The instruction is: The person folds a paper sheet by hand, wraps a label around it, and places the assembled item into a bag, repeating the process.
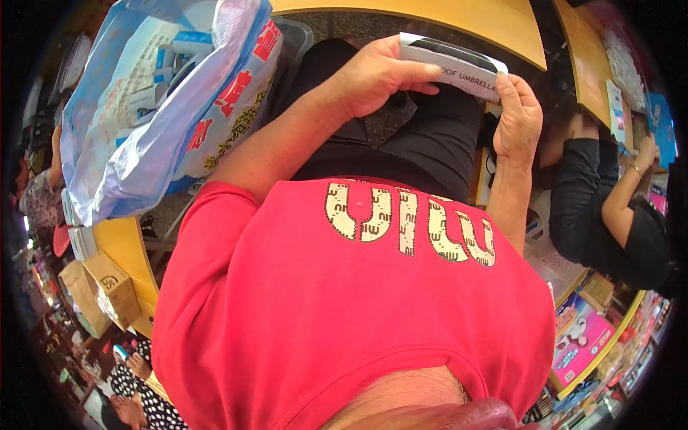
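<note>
Both hands hold a slim white umbrella box (453, 74) with a dark panel along its far side, lifted above my dark-trousered lap. My left hand (380, 77) grips its left end, thumb lying along the near face. At the right end, my right hand (517, 115) pinches the corner between thumb and fingers. Left of my left forearm stands a large white-and-blue woven plastic bag (161, 185) with red printing, its mouth wide. Several small blue-and-white boxes (168, 68) lie inside it.
A yellow table (437, 20) edge runs beyond my hands. On the right sits a person in dark clothes (595, 204), beside a yellow bench. Brown cardboard boxes (113, 290) are at left, a pink-and-blue box (582, 335) at lower right. Another person's spotted sleeve (154, 401) shows lower left.
</note>
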The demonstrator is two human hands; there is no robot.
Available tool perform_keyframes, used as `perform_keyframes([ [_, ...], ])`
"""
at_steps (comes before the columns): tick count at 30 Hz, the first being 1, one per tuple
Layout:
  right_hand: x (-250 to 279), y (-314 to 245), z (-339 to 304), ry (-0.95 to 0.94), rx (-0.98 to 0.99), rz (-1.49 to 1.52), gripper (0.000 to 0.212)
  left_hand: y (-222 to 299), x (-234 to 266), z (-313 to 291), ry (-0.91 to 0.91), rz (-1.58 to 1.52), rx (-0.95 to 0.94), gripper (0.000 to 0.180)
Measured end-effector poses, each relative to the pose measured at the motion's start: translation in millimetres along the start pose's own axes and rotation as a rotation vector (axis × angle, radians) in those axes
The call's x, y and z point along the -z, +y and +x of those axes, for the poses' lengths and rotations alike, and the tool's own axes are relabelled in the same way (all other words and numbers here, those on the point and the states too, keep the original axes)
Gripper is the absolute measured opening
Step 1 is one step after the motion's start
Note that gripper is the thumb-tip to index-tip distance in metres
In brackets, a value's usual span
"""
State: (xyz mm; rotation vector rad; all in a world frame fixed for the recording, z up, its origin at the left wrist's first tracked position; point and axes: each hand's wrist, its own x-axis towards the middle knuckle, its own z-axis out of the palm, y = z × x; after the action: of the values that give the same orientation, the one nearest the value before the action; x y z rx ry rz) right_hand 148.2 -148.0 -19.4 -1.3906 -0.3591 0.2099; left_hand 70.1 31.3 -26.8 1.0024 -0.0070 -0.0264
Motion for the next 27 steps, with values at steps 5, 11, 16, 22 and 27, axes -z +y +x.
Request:
perform_keyframes([
  [5, -9, 4, -5, 0.051, 0.087, -0.127, 0.014, -7, -8, 3, 0.207, 0.203, -0.111, 0.026],
  [11, -5, 5, -6, -0.027, 0.011, 0.078, 0.015, 2, 3, 0, 0.106, -0.017, -0.062, 0.019],
  [16, -11, 18, 2, -0.037, -0.012, -0.104, 0.034, -6, 3, 0, 0.135, 0.095, -0.054, 0.022],
  [22, -27, 25, -2, 0.072, 0.062, -0.194, 0.057, -21, -14, -5, 0.085, 0.178, -0.117, 0.026],
  [27, 0, 37, 4, 0.037, -0.075, 0.194, 0.014, -8, -5, -10, 0.134, -0.057, -0.027, 0.022],
])
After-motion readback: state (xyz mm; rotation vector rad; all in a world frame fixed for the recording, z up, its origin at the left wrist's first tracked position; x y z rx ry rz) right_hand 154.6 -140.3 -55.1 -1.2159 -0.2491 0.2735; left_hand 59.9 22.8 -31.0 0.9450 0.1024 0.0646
